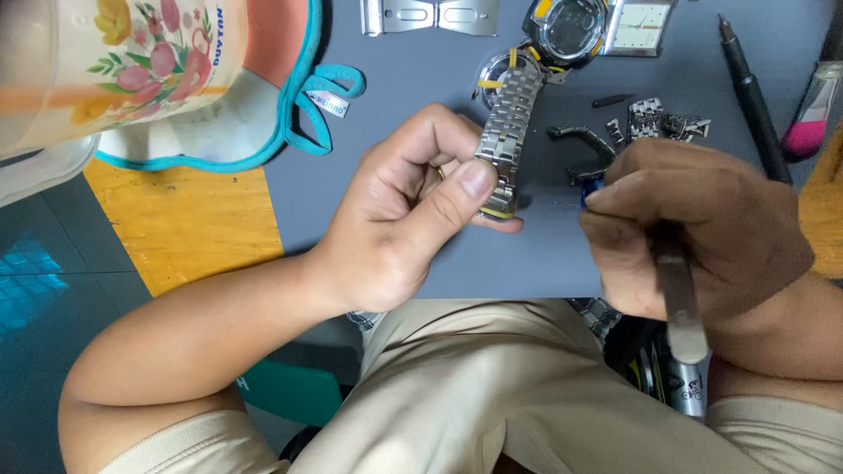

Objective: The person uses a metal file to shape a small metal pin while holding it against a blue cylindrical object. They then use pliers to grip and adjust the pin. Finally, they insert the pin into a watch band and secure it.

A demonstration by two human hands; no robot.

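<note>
While the left hand [399, 215] pinches the shiny silver metal watch band [507, 132] near the middle of the grey bench mat [536, 254], the band runs up toward the mat's top edge. The right hand [694, 224] is closed around a thin metal tool with a blue tip [678, 290] — its tip sits just beside the band's lower end.

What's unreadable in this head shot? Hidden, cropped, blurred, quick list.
Head view only:
- End of the silver metal link watch band: covered by the left hand.
- Tip of the small blue-tipped tool: hidden by the right hand; too small to identify.
- Flat metal handle: lower end blurred.
- Floral plastic cup: cut off by the top-left edge.
</note>
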